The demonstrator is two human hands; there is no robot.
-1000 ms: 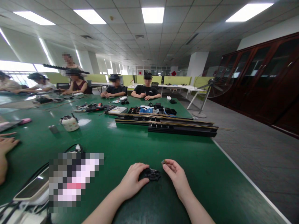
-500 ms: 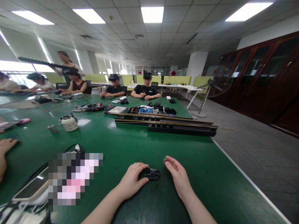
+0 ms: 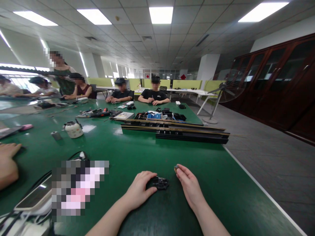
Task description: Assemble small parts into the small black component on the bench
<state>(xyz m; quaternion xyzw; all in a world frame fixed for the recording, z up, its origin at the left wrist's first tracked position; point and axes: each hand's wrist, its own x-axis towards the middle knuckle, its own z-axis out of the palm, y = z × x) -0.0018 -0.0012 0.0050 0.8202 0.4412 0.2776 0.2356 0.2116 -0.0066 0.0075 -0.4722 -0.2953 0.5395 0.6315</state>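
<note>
My left hand (image 3: 139, 190) rests on the green table (image 3: 118, 150) with its fingers curled over a small black part (image 3: 160, 183), holding it down. My right hand (image 3: 189, 186) is just to the right of that part. Its thumb and fingertips pinch a tiny grey-brown piece (image 3: 176, 168) a little above the table top.
Long black rails with brass rods (image 3: 177, 131) lie across the table ahead. A white pot (image 3: 73, 129) and a small metal cylinder (image 3: 56, 135) stand to the left. Cables and a phone (image 3: 34, 198) lie near left. Another person's hand (image 3: 7, 160) rests at the left edge. Several people sit at the far end.
My right hand has slid slightly right with the tiny piece. The neighbour's hand at the left edge has shifted. The standing person carrying a long black rail has moved left.
</note>
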